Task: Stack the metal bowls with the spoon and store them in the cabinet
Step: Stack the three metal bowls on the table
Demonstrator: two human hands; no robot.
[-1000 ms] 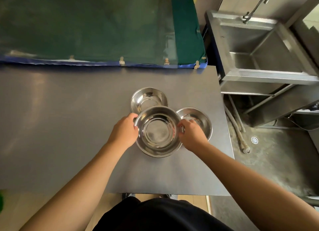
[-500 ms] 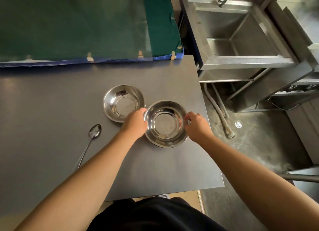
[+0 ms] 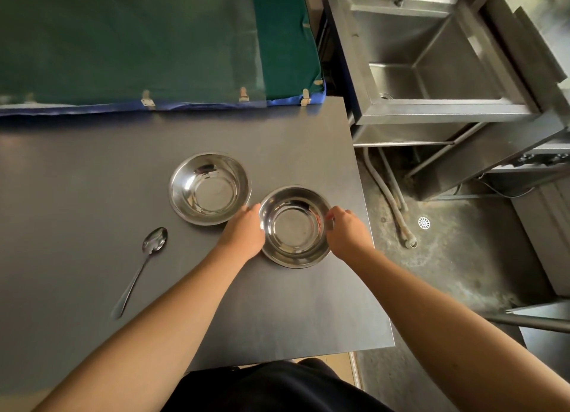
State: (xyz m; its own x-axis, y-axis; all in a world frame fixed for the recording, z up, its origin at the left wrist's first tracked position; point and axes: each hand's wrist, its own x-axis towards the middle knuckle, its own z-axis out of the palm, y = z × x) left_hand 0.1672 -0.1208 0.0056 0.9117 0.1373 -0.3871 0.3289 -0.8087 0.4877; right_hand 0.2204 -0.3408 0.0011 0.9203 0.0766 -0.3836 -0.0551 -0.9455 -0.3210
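Gripping round shiny steel bowl (image 3: pixel 295 226), both hands

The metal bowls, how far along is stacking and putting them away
Possibly done: the near bowl may already be two nested, but I can't tell. In hand: left hand and right hand hold its rim on the table. Left: the far bowl sits alone, the spoon lies untouched, and nothing is stored; no cabinet in view.
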